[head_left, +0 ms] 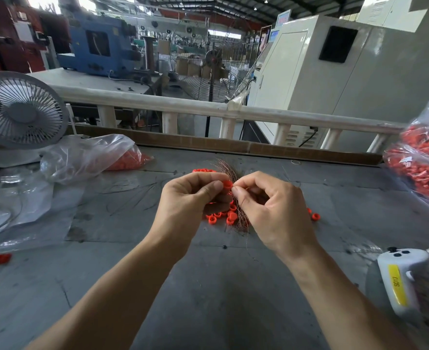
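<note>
- the left hand is curled, thumb and forefinger pinching one small round red plastic cap, held up just above the middle of the grey worktable.
- the right hand is curled too, thumb and forefinger pinched at the cap's right edge, on what looks like a single thin strand. the strand itself is too fine to see clearly.
- a bundle of thin copper-coloured wires fans out just beyond the hands and runs down under them, with its near end trailing on the table.
- judged from this, the step in hand is feeding a wire strand into the held cap. whether the strand is already through the cap cannot be told.
- a loose heap of the same red caps lies under and between the hands, and one stray cap lies just to the right, so plenty seem left to do.
- far left, a clear plastic bag holds more red caps, which looks like stock not yet touched.
- at the right edge, a fuller clear bag of red pieces may be finished work, but that is uncertain.
- overall the job seems somewhere in its middle, with many caps and wires remaining.
- a lone red cap lies near left, well apart from the rest.
</note>
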`<state>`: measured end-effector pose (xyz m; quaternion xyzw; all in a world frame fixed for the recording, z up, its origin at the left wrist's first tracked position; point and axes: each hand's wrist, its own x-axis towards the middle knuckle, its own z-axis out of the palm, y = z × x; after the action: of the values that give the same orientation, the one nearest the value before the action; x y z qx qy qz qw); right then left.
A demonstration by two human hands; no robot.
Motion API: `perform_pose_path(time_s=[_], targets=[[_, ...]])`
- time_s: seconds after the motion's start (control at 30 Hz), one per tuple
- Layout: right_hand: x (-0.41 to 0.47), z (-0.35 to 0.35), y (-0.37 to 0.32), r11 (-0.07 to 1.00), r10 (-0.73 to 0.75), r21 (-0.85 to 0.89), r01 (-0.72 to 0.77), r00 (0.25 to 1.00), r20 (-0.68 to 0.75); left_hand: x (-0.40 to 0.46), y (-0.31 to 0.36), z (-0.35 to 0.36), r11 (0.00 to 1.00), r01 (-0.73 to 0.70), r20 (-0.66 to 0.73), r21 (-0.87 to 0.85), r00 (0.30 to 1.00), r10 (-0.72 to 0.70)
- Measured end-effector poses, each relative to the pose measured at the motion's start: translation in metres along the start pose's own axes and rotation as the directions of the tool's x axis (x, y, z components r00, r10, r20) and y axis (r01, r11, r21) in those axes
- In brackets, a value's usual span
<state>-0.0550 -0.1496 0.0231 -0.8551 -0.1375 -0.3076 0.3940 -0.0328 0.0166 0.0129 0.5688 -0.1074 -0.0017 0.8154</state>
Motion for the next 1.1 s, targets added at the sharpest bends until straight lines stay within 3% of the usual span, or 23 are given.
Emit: perform_pose_path(time_s=[0.63,0.93,1.1], targets=[[-0.0001,0.0014,0.0005,0.996,-0.003,0.091,0.004,1.0,-0.018,0.0044,-0.0016,-0.004,0.989,0.057,0.051,-0.136,0.997,-0.051],[0.0003,0.0005,0.0011,0.957,0.127,0.25,-0.149,0.987,0.1,0.0035,-0.001,-0.0018,0.984,0.085,0.102,-0.159,0.992,-0.069],[-0.001,0.0069,0.0007,0.864,0.195,0.418,-0.282,0.951,0.238,0.0006,0.0031,-0.0003,0.978,0.065,0.113,-0.198,0.993,-0.044]])
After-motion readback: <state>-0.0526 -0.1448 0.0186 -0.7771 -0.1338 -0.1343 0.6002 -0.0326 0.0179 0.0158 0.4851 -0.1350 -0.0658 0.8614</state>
